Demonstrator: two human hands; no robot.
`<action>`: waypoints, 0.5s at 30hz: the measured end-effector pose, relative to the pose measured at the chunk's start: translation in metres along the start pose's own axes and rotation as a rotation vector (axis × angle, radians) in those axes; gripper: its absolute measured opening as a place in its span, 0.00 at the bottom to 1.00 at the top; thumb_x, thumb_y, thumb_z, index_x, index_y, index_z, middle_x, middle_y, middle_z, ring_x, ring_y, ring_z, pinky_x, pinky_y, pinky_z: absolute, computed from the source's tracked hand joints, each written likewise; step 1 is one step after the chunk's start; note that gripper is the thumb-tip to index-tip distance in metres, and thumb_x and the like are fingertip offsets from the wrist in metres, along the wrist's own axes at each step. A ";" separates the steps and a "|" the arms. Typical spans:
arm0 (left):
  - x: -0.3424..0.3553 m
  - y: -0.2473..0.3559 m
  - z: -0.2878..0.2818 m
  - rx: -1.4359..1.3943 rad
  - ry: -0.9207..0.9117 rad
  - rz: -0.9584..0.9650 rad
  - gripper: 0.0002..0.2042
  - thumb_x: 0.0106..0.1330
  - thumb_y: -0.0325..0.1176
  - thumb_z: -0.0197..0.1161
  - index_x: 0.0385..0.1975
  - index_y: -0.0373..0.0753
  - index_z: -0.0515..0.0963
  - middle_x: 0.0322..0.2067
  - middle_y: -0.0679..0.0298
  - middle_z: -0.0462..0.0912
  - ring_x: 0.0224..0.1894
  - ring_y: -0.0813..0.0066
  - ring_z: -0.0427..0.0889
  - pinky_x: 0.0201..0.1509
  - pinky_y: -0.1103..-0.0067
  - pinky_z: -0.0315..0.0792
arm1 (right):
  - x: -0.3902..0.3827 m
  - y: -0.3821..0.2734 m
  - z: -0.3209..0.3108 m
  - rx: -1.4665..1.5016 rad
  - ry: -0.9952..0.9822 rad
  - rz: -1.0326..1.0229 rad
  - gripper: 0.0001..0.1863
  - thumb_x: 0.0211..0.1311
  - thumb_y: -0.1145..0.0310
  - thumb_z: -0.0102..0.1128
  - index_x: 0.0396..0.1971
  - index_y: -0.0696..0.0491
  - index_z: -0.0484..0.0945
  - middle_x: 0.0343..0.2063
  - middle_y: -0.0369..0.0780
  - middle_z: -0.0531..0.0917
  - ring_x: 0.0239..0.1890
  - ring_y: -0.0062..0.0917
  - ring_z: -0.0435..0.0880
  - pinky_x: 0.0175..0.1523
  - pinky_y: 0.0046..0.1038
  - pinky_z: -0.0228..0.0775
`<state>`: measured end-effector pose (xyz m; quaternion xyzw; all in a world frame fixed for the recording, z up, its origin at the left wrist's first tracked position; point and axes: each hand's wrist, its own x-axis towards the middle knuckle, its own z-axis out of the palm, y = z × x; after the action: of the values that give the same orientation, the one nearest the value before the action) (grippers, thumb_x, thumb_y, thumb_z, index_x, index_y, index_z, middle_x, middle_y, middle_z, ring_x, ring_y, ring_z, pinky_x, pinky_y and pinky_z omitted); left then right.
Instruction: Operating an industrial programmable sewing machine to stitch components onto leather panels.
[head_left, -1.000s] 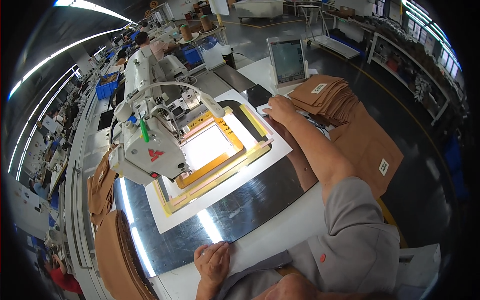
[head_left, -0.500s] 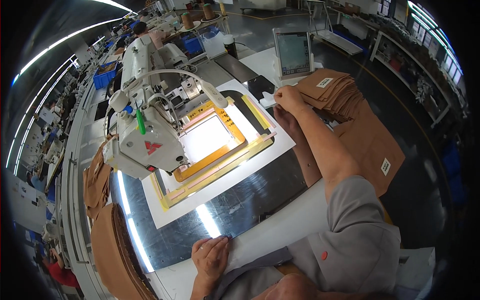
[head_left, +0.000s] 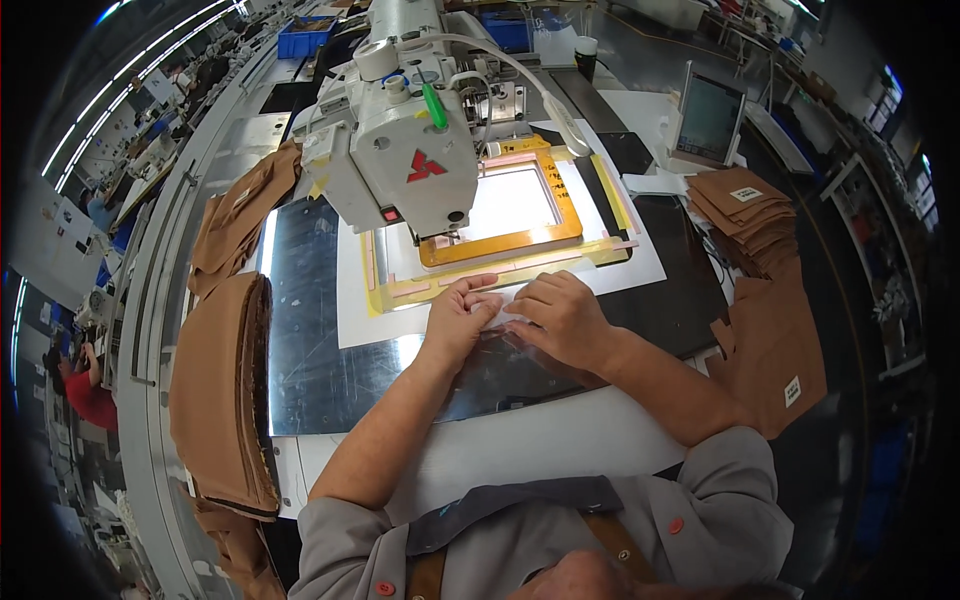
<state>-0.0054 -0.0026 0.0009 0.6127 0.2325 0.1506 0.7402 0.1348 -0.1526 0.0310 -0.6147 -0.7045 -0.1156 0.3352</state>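
Note:
Close in front of the sewing machine, my two hands meet over a small white slip (head_left: 507, 299). My left hand (head_left: 458, 322) pinches it at its left side, and my right hand (head_left: 562, 318) grips it from the right. The fingers cover much of the slip, so I cannot tell its full shape. Just beyond lies an orange frame (head_left: 500, 249) under the machine head (head_left: 408, 165), set on a white sheet (head_left: 365, 331) edged with yellow and pink tape strips.
Brown fabric pieces with white labels are stacked (head_left: 745, 205) at the right. A thick brown pile (head_left: 215, 395) stands on the left. More white slips (head_left: 655, 185) lie near an upright tablet screen (head_left: 708, 118). A dark cup (head_left: 586, 58) stands at the back.
My right hand has come back from the white slips by the tablet to the middle. My left hand has risen from the table's near edge to meet it, and both now hold a white slip.

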 end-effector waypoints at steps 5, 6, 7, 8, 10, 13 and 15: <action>0.014 -0.002 -0.017 0.061 0.039 0.024 0.17 0.67 0.22 0.66 0.55 0.32 0.77 0.37 0.60 0.89 0.35 0.83 0.85 0.41 0.85 0.80 | 0.005 0.020 0.008 0.015 0.081 0.109 0.10 0.51 0.70 0.74 0.31 0.54 0.82 0.38 0.39 0.86 0.47 0.33 0.84 0.54 0.34 0.75; 0.020 -0.004 -0.024 0.063 0.038 0.022 0.17 0.67 0.22 0.66 0.55 0.32 0.77 0.37 0.60 0.89 0.35 0.83 0.85 0.41 0.85 0.80 | 0.003 0.032 0.011 0.016 0.082 0.111 0.10 0.51 0.70 0.74 0.31 0.54 0.82 0.38 0.39 0.86 0.47 0.33 0.84 0.54 0.34 0.75; 0.024 -0.004 -0.031 0.275 0.110 0.109 0.16 0.67 0.22 0.66 0.54 0.32 0.77 0.37 0.59 0.89 0.33 0.82 0.85 0.39 0.83 0.79 | -0.001 0.043 0.015 -0.047 0.040 0.054 0.08 0.52 0.71 0.73 0.32 0.54 0.83 0.40 0.38 0.86 0.48 0.32 0.84 0.54 0.33 0.74; 0.026 -0.006 -0.036 0.488 0.182 0.197 0.15 0.66 0.21 0.66 0.52 0.31 0.78 0.37 0.58 0.89 0.32 0.80 0.85 0.37 0.82 0.78 | -0.004 0.051 0.017 -0.111 -0.002 -0.003 0.08 0.53 0.72 0.71 0.33 0.54 0.84 0.43 0.38 0.86 0.48 0.30 0.83 0.54 0.33 0.74; 0.025 -0.007 -0.038 0.519 0.248 0.327 0.15 0.65 0.22 0.67 0.51 0.32 0.79 0.39 0.57 0.89 0.33 0.76 0.85 0.38 0.78 0.78 | -0.001 0.050 0.011 -0.173 0.017 -0.028 0.07 0.53 0.73 0.69 0.33 0.54 0.85 0.41 0.37 0.85 0.45 0.29 0.83 0.51 0.32 0.74; 0.017 0.004 -0.037 0.866 0.353 0.649 0.15 0.63 0.25 0.68 0.50 0.33 0.80 0.43 0.54 0.86 0.38 0.66 0.85 0.43 0.71 0.77 | 0.001 0.055 0.004 -0.297 0.018 -0.047 0.09 0.50 0.73 0.67 0.34 0.53 0.85 0.37 0.35 0.83 0.39 0.28 0.82 0.46 0.31 0.73; 0.009 0.013 -0.030 1.185 0.388 0.843 0.15 0.63 0.27 0.68 0.49 0.34 0.80 0.45 0.53 0.85 0.41 0.60 0.84 0.47 0.68 0.76 | 0.001 0.068 0.005 -0.408 0.035 -0.107 0.11 0.50 0.72 0.65 0.36 0.52 0.86 0.31 0.34 0.80 0.34 0.26 0.80 0.40 0.29 0.70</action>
<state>-0.0132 0.0300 0.0075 0.9081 0.1466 0.3761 0.1119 0.1976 -0.1342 0.0114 -0.6293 -0.6924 -0.2841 0.2095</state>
